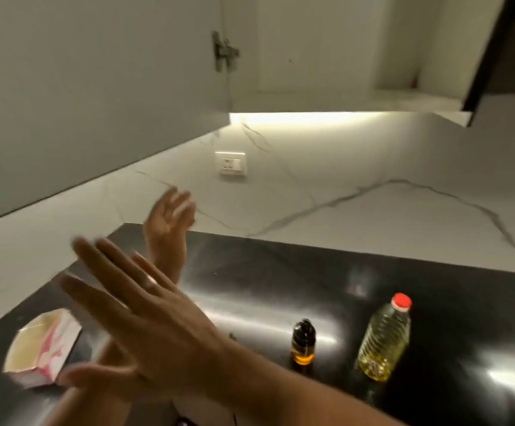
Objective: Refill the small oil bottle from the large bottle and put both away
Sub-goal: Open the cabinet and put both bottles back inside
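The small oil bottle [304,341] is dark with a black cap and a little amber oil at its bottom. It stands on the black countertop [265,272]. Just right of it stands the large clear bottle [385,336] with a red cap, holding yellow oil. My right hand [145,321] is raised in the foreground to the left of both bottles, fingers straight and spread, holding nothing. Behind it my left hand [170,213] is lifted higher, fingers relaxed and blurred, also holding nothing. Neither hand touches a bottle.
An open pink-and-white carton [44,348] lies on the counter at the left. Above, a wall cabinet stands open, its door [96,87] swung left on a hinge [224,50], with a bare shelf [327,99]. A wall socket [231,162] sits on the marble backsplash.
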The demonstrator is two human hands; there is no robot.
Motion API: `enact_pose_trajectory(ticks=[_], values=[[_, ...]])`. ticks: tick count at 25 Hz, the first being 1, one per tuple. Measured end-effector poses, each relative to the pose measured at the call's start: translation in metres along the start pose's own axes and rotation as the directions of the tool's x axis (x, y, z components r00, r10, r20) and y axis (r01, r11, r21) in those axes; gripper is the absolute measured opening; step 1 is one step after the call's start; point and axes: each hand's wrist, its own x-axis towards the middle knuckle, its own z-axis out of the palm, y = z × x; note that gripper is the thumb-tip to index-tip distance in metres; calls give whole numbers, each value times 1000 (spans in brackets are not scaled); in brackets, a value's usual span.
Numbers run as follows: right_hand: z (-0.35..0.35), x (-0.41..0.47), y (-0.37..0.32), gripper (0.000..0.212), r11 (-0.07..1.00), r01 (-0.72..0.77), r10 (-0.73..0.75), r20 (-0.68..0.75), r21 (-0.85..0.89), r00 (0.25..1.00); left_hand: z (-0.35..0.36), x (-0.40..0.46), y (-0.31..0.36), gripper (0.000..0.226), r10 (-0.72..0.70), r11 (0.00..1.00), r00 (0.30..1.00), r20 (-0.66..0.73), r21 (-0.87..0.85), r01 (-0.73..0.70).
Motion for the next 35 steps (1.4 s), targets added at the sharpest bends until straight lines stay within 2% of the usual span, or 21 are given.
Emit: enact_pose_trajectory(ticks=[1,2,4,5,7,8,10,12,13,15,17,19,23,26,29,32,35], values=[[2,-43,11,90,983,-115,123,-47,142,991,8,-35,-33,31,-88,996,995,36,17,87],[13,-96,21,78,953,-219,229,-24,210,973,19,-78,-62,31,-228,974,973,44,11,228],[33,-212,36,57,829,-523,542,-54,197,839,39,-171,-121,46,-430,900,896,114,129,416],[48,-263,44,52,739,-660,674,-131,134,727,50,-210,-144,56,-490,866,856,164,209,455],[71,-360,55,50,481,-864,855,-302,151,422,75,-266,-171,70,-605,780,764,224,358,513],[73,-395,58,53,312,-926,911,-342,211,230,87,-282,-184,77,-641,742,739,207,413,528],[67,-441,74,66,10,-958,942,-324,286,-87,103,-288,-202,97,-709,655,690,149,503,564],[53,-456,102,90,-167,-900,917,-273,402,-292,116,-276,-219,110,-719,625,682,138,559,546],[47,-456,119,105,-199,-869,915,-232,454,-331,124,-270,-226,111,-705,635,692,156,573,519],[40,-449,148,125,-209,-850,930,-171,483,-326,137,-258,-237,104,-674,654,716,179,596,467],[39,-444,172,130,-182,-856,944,-157,485,-290,144,-249,-249,87,-639,682,746,187,586,437],[39,-441,189,120,-152,-868,954,-159,472,-254,146,-242,-254,72,-629,691,756,181,576,437],[42,-432,201,85,-151,-872,944,-193,465,-266,141,-234,-259,70,-612,703,768,189,575,419],[44,-427,198,74,-124,-876,948,-206,466,-244,136,-230,-254,62,-615,724,754,233,547,421],[38,-422,189,75,-81,-893,961,-204,442,-188,132,-227,-243,61,-589,754,760,276,525,394],[21,-407,180,88,-5,-905,973,-206,424,-102,129,-215,-222,64,-536,805,785,311,468,364],[-9,-374,168,97,61,-902,964,-258,427,-57,132,-194,-190,70,-442,871,837,324,378,313]])
